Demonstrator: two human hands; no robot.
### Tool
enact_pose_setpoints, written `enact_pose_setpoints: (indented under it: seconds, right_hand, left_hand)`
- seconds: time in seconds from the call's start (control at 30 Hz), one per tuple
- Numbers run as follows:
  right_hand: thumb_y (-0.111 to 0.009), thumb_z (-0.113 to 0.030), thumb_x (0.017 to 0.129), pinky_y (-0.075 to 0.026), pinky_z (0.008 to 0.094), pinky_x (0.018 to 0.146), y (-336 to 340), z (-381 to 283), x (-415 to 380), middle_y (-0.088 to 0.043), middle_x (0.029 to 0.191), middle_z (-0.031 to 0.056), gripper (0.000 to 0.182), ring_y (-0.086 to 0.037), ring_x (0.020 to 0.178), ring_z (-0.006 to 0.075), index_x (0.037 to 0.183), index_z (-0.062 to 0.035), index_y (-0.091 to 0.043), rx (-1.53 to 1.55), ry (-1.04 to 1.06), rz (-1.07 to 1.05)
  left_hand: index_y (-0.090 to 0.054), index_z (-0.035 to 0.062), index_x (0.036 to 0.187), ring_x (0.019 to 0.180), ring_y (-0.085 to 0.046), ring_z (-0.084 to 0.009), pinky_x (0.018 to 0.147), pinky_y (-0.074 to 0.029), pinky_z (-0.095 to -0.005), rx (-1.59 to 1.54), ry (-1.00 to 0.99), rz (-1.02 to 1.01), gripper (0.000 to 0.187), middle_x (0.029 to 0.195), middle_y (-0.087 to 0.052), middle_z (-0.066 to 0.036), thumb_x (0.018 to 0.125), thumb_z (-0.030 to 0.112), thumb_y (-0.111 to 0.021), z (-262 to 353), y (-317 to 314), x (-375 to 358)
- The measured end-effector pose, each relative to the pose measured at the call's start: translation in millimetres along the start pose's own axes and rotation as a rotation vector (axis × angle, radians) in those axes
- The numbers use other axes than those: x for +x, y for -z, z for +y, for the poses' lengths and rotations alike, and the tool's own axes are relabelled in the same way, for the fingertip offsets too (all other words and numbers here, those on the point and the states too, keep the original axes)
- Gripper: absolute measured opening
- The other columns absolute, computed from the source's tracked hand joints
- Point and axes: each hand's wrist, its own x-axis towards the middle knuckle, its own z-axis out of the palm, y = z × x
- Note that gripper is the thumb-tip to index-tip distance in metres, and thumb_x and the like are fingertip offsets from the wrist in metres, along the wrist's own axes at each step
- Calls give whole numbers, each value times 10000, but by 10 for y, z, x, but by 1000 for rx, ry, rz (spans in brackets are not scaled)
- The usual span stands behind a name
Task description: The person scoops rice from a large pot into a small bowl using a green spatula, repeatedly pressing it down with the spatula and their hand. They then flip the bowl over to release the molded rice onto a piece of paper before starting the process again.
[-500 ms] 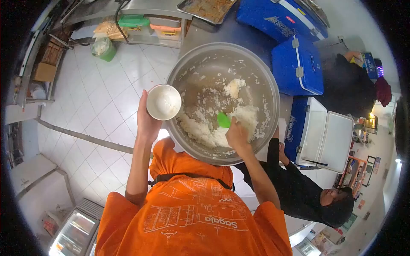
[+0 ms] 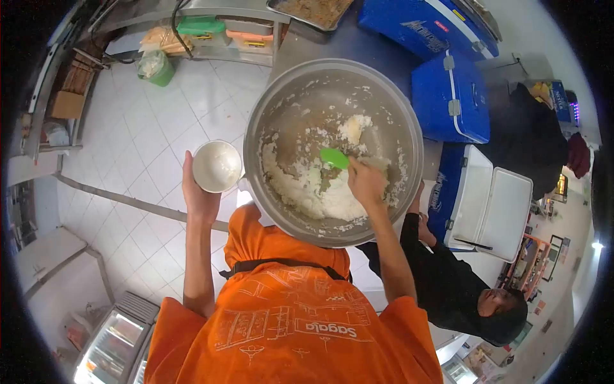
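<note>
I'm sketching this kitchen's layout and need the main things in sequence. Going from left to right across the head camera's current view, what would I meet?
Cardboard box → green bucket → white bowl → large metal pot → open cooler.

the orange shirt [image 2: 288, 345] reads "sagala"; the blue cooler's [image 2: 400, 22] lettering is unclear.

three blue coolers [image 2: 470, 96] (one wide open)
</note>
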Motion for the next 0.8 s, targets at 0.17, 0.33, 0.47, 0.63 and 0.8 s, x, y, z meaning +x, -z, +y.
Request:
enact_pose_setpoints:
  seconds: [0.17, 0.33, 0.47, 0.63, 0.8]
  right_hand:
    - [-554, -143, 863, -475, 462, 566, -227, -7, -71, -628, 651, 156, 234, -621, 597, 353, 1015, -183, -727, -106, 141, -230]
    - [-565, -138, 842, -470, 477, 574, -376, 191, -28, -630, 670, 175, 281, -620, 616, 365, 1085, -176, -700, -33, 98, -95]
    - [-570, -147, 837, -471, 481, 612, -540, 46, -249, -627, 701, 213, 286, -617, 645, 385, 1091, -155, -702, 88, 181, -351]
    - [-577, -165, 856, -490, 436, 646, -191, -40, -301, -648, 740, 213, 281, -622, 647, 348, 1106, -151, -706, 148, 159, -611]
    - [-568, -180, 865, -497, 391, 683, 148, 233, -338, -654, 788, 173, 256, -645, 732, 293, 1081, -131, -696, 428, 73, -760]
  left_hand:
    - [-539, 13, 1218, 1070, -585, -221, 910, -463, -391, 11, 5, 3, 536, 1145, -608, -100, 1011, 471, -354, -50, -135, -20]
    - [-514, 4, 1226, 1078, -585, -221, 938, -477, -382, -119, 46, -49, 504, 1145, -605, -106, 1033, 424, -312, -149, -156, -3]
    - [-513, -5, 1206, 1087, -585, -223, 963, -487, -385, -262, 147, -95, 483, 1139, -605, -113, 1051, 389, -282, -154, -214, -26]
    - [-536, 3, 1196, 1086, -587, -224, 970, -468, -401, -229, 148, -158, 508, 1138, -611, -110, 1044, 416, -284, -240, -254, -12]
    - [-522, -2, 1214, 1060, -602, -222, 943, -509, -390, -235, 218, -163, 493, 1151, -610, -109, 1043, 398, -291, -266, -339, -61]
